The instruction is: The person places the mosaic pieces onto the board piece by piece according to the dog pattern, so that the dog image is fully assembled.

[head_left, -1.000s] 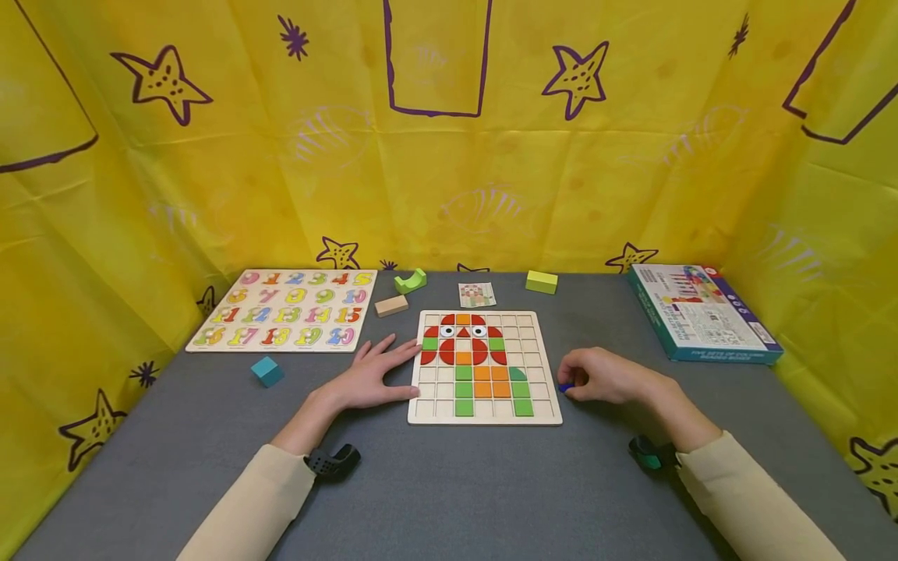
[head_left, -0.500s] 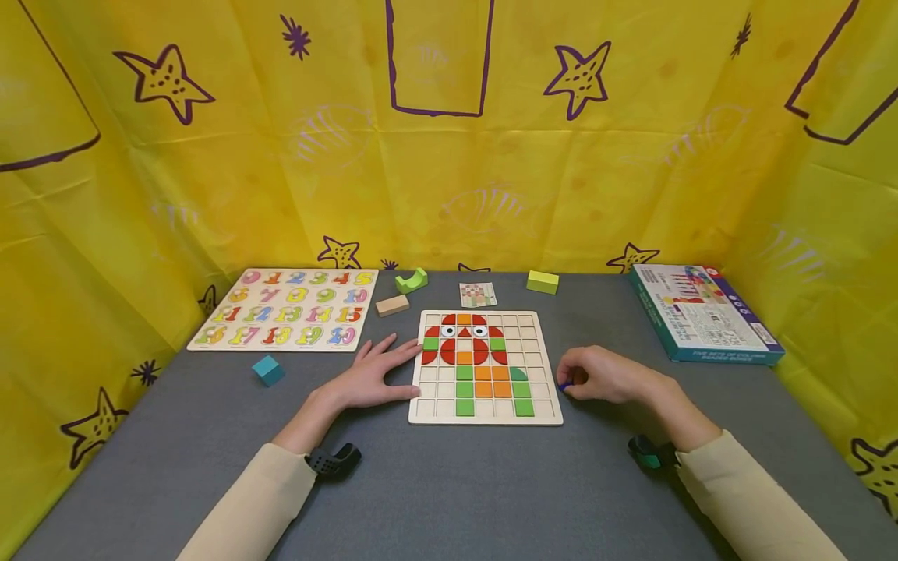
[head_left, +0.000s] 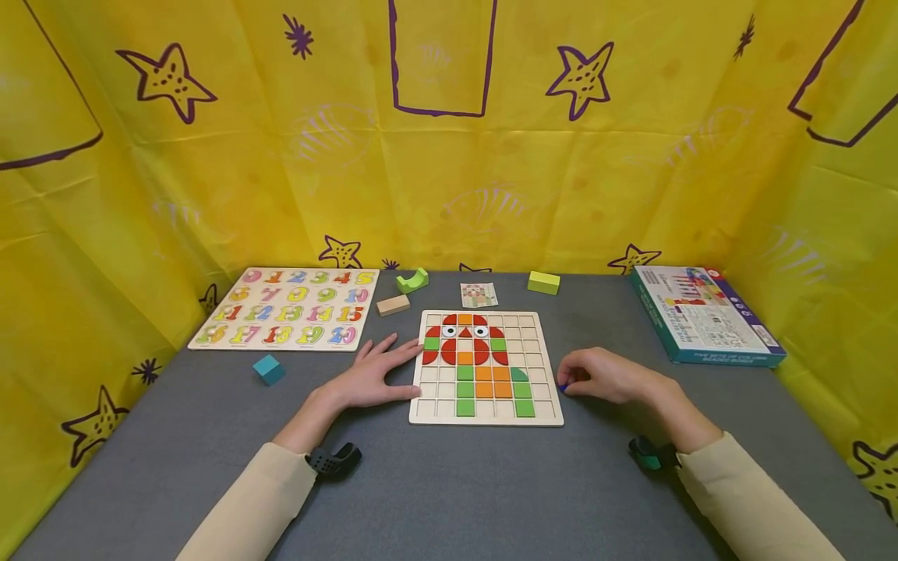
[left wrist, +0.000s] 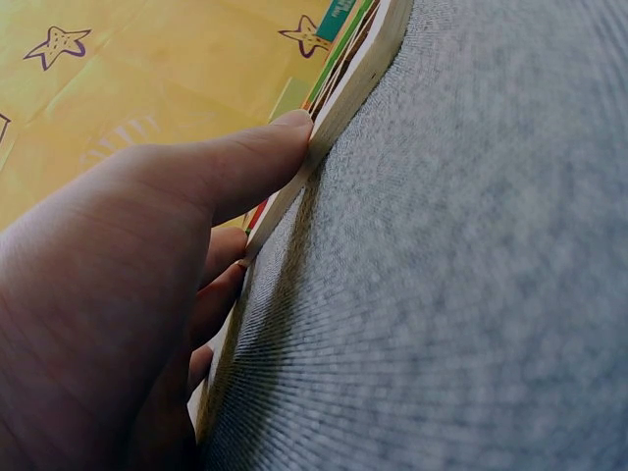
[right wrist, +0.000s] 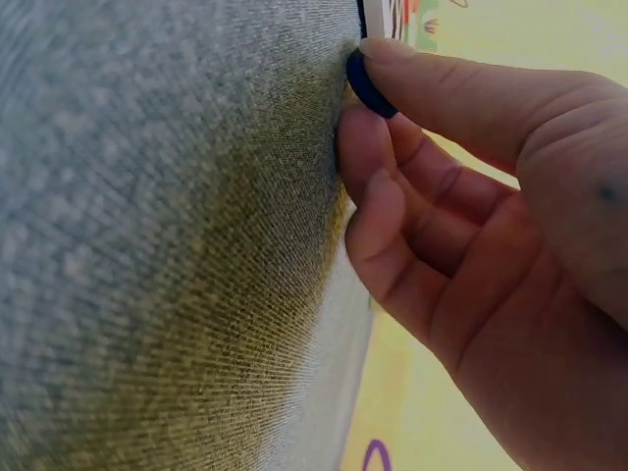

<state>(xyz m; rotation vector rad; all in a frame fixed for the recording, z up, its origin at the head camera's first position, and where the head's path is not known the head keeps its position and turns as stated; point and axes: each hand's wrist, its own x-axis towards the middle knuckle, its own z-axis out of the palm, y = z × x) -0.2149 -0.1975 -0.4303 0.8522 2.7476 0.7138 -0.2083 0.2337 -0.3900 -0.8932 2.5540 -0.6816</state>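
Observation:
A wooden grid board (head_left: 542, 413) lies in the middle of the table, with red, orange and green tiles forming a bird-like figure with two eyes. My left hand (head_left: 372, 378) has its fingers spread, thumb and fingertips touching the board's left edge. In the left wrist view the thumb (left wrist: 260, 162) rests at the board's rim. Just off the board's right edge, my right hand (head_left: 603, 375) pinches a small dark blue piece (right wrist: 369, 86) between thumb and fingers. The right wrist view shows its curved edge; the fingers hide the rest.
Behind the board lies a small picture card (head_left: 479, 294). A number puzzle (head_left: 281, 310), a teal block (head_left: 269, 370), a plain wooden block (head_left: 393, 305) and a green arch (head_left: 412, 280) are on the left. A yellow-green block (head_left: 543, 282) and a box (head_left: 708, 315) stand right.
Both hands keep nearly the same place, the left at the board's edge and the right pinching the blue piece. The whole view has shifted very slightly.

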